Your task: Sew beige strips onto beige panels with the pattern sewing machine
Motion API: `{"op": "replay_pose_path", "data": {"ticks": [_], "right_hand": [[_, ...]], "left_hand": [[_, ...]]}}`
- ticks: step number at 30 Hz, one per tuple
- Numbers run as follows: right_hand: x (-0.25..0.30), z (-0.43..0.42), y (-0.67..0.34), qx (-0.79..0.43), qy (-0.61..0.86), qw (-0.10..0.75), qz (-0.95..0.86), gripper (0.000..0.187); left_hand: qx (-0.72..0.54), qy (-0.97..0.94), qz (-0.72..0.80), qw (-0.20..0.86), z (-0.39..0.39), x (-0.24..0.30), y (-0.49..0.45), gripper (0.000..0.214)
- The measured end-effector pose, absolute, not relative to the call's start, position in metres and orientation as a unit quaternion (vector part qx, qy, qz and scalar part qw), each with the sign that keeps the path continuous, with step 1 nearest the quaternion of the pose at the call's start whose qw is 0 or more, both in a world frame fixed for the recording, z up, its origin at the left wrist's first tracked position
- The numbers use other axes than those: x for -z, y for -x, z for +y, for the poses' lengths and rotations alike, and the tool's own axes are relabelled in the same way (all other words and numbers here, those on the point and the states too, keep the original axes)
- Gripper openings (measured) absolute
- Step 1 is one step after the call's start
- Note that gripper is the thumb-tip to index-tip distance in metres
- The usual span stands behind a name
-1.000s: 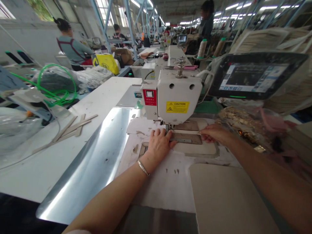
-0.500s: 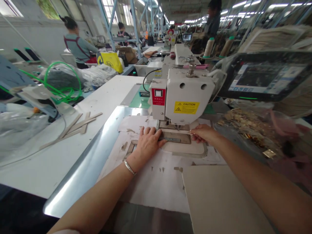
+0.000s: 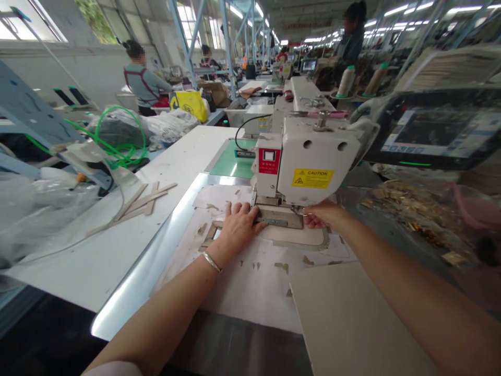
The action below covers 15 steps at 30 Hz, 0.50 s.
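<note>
My left hand (image 3: 239, 225) lies flat with its fingers spread, at the left end of a brown clamp plate (image 3: 274, 214) under the sewing machine head (image 3: 309, 156). Its thumb touches a narrow metal strip (image 3: 274, 222) on that plate. My right hand (image 3: 319, 215) is at the plate's right end, with thumb and forefinger pinched on something thin and shiny that I cannot make out. A pale beige piece (image 3: 289, 235) with a grey rounded edge lies just in front of the plate. Beneath both hands is a white sheet (image 3: 235, 292) with small cut-outs.
A beige board (image 3: 344, 308) lies at the front right. Beige strips (image 3: 146, 201) rest on the white table (image 3: 117, 240). At right are a control screen (image 3: 434, 128) and a bag of gold-coloured metal pieces (image 3: 422, 214). A co-worker (image 3: 143, 78) stands at the back left.
The view has turned left, so the machine appears farther right. Both hands, the plate and the sheet now sit farther left relative to the machine head. Each hand keeps its pose.
</note>
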State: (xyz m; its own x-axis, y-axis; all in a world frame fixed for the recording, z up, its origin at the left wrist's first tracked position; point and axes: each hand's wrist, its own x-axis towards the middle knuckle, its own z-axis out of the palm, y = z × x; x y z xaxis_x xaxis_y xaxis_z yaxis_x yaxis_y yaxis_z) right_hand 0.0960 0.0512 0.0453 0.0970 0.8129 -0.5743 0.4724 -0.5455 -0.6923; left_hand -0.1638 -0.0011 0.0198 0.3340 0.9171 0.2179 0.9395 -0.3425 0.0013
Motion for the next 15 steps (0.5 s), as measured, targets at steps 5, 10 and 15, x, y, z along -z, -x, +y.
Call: {"op": "replay_pose_path", "data": {"ticks": [5,10,15], "right_hand": [[-0.046,0.048,-0.119,-0.498,0.730,0.170,-0.435,0.012],[-0.048,0.042,-0.141,-0.497,0.734,0.171,-0.431,0.011],[-0.046,0.039,-0.163,-0.479,0.739,0.163,-0.445,0.013]], "left_hand": [[0.104,0.818,-0.562,0.061,-0.003,-0.018,0.141,0.043],[0.100,0.818,-0.566,0.035,-0.009,-0.018,0.118,0.044],[0.098,0.826,-0.555,-0.004,-0.017,-0.018,0.103,0.039]]}}
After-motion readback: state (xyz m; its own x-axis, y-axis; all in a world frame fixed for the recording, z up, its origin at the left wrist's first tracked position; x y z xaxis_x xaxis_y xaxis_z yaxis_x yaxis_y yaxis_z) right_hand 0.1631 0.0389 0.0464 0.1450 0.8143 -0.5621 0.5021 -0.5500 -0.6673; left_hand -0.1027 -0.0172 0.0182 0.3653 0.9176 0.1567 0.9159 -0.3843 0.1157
